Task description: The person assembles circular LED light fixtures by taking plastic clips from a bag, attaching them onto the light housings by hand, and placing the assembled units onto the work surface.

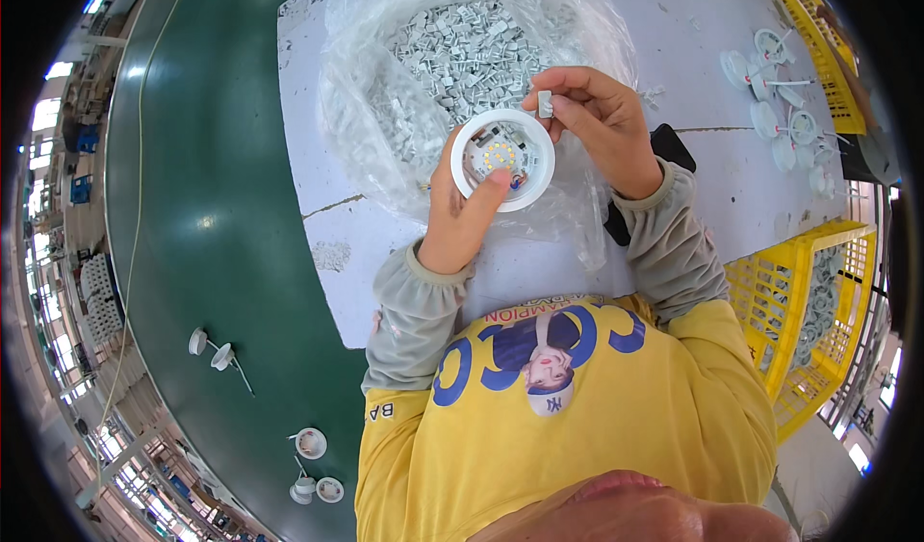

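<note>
My left hand (454, 226) is closed round a white round LED lamp (499, 140), its thumb lying over the front. Inside the rim, a board with small yellow LEDs and some wiring faces up. Close to the lamp's upper right edge, my right hand (616, 138) pinches a small white plastic clip (545, 104) between thumb and forefinger. Whether the clip touches the lamp's rim I cannot tell. Just beyond both hands, a clear plastic bag (351, 70) lies open, full of similar small pale clips (462, 51).
The white worktable (332, 210) borders a green conveyor belt (212, 215) on the left, which carries several white lamps (310, 443). More white lamp parts (765, 118) with leads lie at the right. Yellow crates (760, 287) flank the table's right side. A black object (672, 147) sits beside my right wrist.
</note>
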Demonstrator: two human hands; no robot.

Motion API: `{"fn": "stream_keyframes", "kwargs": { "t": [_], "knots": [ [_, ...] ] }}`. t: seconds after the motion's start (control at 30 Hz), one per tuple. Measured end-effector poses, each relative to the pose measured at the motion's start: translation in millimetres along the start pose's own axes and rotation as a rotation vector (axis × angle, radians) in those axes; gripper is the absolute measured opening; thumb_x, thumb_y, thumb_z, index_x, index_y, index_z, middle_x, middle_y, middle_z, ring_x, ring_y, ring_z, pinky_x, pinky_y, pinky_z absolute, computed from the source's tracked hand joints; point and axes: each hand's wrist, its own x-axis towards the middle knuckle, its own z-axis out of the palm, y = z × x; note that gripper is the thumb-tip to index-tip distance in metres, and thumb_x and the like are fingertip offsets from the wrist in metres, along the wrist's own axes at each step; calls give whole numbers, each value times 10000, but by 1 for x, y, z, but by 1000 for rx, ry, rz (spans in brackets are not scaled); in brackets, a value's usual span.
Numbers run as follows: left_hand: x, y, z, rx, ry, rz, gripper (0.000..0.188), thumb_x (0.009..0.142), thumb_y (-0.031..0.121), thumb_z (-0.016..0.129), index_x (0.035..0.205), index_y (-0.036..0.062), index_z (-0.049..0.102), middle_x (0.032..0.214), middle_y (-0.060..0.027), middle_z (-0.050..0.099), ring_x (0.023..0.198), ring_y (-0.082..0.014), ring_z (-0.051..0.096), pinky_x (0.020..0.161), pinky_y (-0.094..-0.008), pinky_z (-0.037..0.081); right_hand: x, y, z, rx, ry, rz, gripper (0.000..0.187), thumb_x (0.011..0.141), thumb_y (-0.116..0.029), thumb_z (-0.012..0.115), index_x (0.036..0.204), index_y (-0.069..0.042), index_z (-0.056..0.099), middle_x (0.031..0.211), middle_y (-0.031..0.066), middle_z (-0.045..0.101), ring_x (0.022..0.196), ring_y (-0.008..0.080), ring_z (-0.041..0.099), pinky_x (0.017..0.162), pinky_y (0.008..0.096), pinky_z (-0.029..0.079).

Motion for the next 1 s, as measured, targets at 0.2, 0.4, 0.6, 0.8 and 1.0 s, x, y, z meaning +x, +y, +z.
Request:
{"fn": "stream_keyframes", "kwargs": {
  "t": [0.2,0.4,0.6,0.8,1.0],
  "knots": [
    [1,-3,1,-72,59,-14,302,817,91,504,1087,-24,435,960,-68,517,866,-100,471,762,-239,393,4,6,-3,80,6,-34,232,872,-21,425,1080,23,516,919,74,590,689,78,501,622,207,431],
    [5,-1,6,96,77,56,216,842,81,479,1032,-16,450,915,-54,509,825,-88,462,720,-222,392,1,5,-6,-16,-23,81,171,846,-66,534,987,7,598,854,33,597,685,53,499,634,177,418],
    [4,-4,3,269,13,66,177,865,85,464,1019,-1,456,896,-36,509,792,-74,455,692,-217,387,-2,1,-3,-126,-19,42,189,833,-97,580,984,13,604,781,9,602,682,32,510,586,162,407],
    [3,0,7,194,14,6,272,853,58,485,1103,4,392,919,-53,519,838,-86,493,724,-224,414,-3,4,-7,-305,-11,110,169,830,-94,581,946,26,604,735,25,617,653,50,551,582,169,451],
    [4,2,12,47,85,-5,328,815,38,529,1115,-11,406,972,-80,545,871,-101,528,755,-224,430,-2,8,-5,-278,-75,95,185,830,-74,567,983,29,569,759,39,622,695,62,576,625,188,468]
  ]
}}
